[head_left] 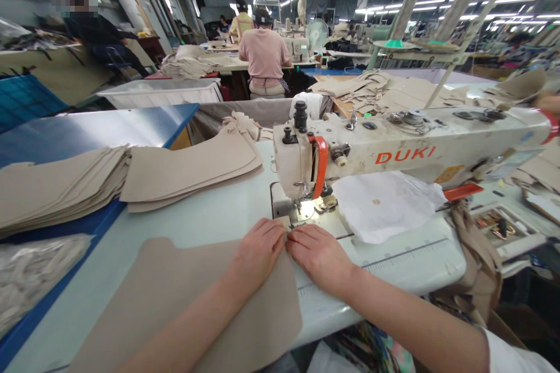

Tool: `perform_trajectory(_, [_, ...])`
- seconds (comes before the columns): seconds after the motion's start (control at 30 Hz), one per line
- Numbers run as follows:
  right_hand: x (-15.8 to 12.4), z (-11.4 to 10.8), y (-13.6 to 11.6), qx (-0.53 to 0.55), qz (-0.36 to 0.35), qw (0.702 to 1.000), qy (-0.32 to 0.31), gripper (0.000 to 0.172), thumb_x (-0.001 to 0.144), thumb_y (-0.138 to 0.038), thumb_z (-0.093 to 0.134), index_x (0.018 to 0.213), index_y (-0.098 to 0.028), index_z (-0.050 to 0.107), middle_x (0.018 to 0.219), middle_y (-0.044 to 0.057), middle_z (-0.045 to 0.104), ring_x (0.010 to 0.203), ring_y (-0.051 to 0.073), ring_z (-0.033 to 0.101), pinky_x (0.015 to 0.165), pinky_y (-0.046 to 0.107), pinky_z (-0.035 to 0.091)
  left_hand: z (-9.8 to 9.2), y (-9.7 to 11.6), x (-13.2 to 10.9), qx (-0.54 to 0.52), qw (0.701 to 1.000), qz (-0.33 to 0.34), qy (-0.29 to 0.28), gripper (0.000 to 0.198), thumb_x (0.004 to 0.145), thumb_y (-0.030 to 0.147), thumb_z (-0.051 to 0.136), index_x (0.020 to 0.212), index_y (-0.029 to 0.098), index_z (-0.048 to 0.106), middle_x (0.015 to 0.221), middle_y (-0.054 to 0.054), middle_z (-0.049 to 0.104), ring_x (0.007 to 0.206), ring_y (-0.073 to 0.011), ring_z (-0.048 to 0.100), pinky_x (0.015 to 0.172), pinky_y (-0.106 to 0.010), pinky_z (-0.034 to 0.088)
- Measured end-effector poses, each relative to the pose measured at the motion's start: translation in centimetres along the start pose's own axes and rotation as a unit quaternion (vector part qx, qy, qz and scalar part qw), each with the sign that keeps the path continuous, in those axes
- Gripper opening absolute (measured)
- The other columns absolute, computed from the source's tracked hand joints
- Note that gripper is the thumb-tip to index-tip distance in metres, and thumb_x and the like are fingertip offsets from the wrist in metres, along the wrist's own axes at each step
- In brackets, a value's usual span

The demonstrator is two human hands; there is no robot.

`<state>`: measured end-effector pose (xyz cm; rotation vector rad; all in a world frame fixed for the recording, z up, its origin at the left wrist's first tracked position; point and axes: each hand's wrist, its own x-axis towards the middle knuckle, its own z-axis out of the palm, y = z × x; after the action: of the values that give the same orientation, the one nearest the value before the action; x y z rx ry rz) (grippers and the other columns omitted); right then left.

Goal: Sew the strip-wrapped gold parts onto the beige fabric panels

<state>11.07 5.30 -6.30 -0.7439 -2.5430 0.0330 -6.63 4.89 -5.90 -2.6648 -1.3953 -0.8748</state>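
Both hands, the left hand (258,250) and right hand (319,256), press flat with fingers together on the tan fabric piece (184,303) at lower centre, and should feed its edge straight under the sewing machine (394,151) needle.

stacks of cut beige panels (131,178) at 9 o'clock | white paper sheet (385,205) at 3 o'clock | thread cone stand (420,41) at 1 o'clock | person in pink shirt (263,58) seated at 12 o'clock
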Motion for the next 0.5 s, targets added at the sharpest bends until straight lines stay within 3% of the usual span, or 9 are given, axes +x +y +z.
perform_trajectory(0.13, [0.15, -0.06, 0.02, -0.012, -0.012, 1.0, 0.005, 0.01, 0.089, -0.012, 0.057, 0.094, -0.008, 0.064, 0.097, 0.01, 0.065, 0.095, 0.022, 0.056, 0.092, 0.035, 0.046, 0.07, -0.11, -0.09, -0.003, 1.0, -0.005, -0.009, 0.017, 0.09, 0.012, 0.046, 0.079, 0.017, 0.057, 0.08, -0.005, 0.064, 0.078, -0.019, 0.057, 0.073, -0.033, 0.053])
perform_trajectory(0.5, [0.56, -0.16, -0.25, -0.035, -0.008, 0.997, -0.061, 0.008, 0.086, -0.014, 0.062, 0.092, -0.009, 0.063, 0.094, 0.008, 0.064, 0.093, 0.022, 0.055, 0.092, 0.035, 0.046, -0.27, -0.19, -0.6, -0.034, 0.999, 0.001, 0.027, 0.024, 0.094, 0.016, 0.041, 0.088, 0.016, 0.065, 0.086, -0.006, 0.068, 0.083, -0.0174, 0.061, 0.077, -0.033, 0.055])
